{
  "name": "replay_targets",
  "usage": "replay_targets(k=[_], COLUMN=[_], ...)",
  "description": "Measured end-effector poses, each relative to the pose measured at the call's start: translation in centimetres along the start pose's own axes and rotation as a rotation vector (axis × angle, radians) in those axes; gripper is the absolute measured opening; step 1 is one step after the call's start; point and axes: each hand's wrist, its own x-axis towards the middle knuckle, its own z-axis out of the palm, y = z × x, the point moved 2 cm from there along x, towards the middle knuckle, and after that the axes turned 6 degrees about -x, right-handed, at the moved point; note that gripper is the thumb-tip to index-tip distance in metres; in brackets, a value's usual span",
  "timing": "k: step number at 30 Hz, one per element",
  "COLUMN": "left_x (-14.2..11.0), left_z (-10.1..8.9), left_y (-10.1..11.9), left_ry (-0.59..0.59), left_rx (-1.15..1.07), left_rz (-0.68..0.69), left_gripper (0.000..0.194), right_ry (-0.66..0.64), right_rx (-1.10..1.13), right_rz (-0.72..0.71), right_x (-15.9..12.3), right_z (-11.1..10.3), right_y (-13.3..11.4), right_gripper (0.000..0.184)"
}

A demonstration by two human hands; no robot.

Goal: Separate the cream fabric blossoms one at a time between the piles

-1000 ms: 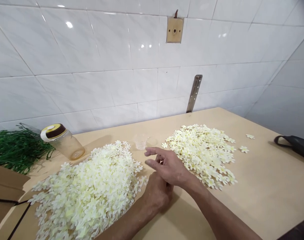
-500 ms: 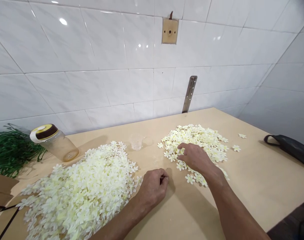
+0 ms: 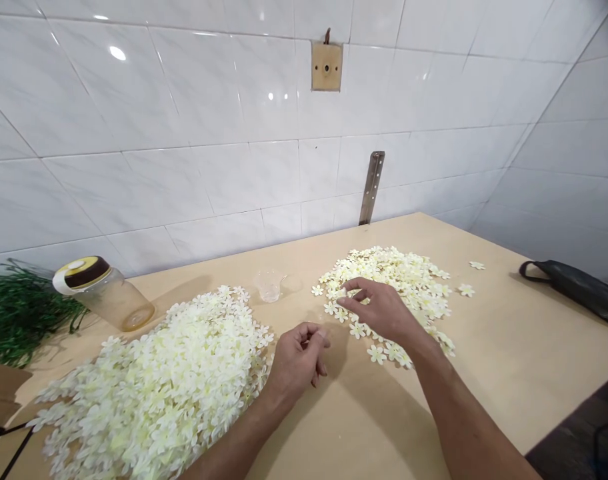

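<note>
My left hand (image 3: 299, 355) is held just above the bare tabletop, beside the larger pile of pale flowers (image 3: 184, 373). Its thumb and index finger are pinched together; whatever sits between them is too small to make out. Over the left edge of the smaller flower pile (image 3: 409, 273) hovers my right hand (image 3: 377, 308). Its thumb and index finger curve towards each other in a pinch, with a pale speck at the tips that I cannot tell from the blossoms behind. The blossoms look like flat, five-petalled artificial flowers, white with yellowish centres.
A small clear cup (image 3: 269, 287) stands between the piles. At the left are a tilted-looking clear bottle (image 3: 107, 293) with a brown and yellow lid, and green artificial foliage (image 3: 24, 313). A black pouch (image 3: 574, 287) lies right. The tiled wall (image 3: 194, 180) borders the table.
My right hand has drawn left and slightly up from the smaller pile, its fingertips closer together. My left hand has lifted and turned, so its pinched thumb and finger show. The view has shifted a little.
</note>
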Motion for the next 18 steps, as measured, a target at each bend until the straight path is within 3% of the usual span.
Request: replay_targets(k=[4,7,14,18], left_x=[0.6,0.9,1.3,1.3], left_z=[-0.6,-0.9,-1.1,-1.3], left_y=[0.5,0.4,-0.3,-0.2], left_ry=[0.077,0.083,0.112,0.111], left_rx=[-0.294,-0.337,-0.279,-0.273], left_rz=[-0.017,-0.015,-0.041,-0.026], left_gripper=[0.045,0.045,0.039,0.035], right_ry=[-0.09,-0.124,-0.091,-0.072], right_rx=[-0.024,-0.09,-0.144,-0.077], right_rz=[-0.234,-0.352,-0.366,-0.288], right_x=[-0.9,-1.5,-1.9,-1.8], right_z=[2.7,4.2,5.4,5.5], right_y=[-2.3,-3.2,-3.4,-3.4], right_gripper=[0.022,0.012,0.018,0.021])
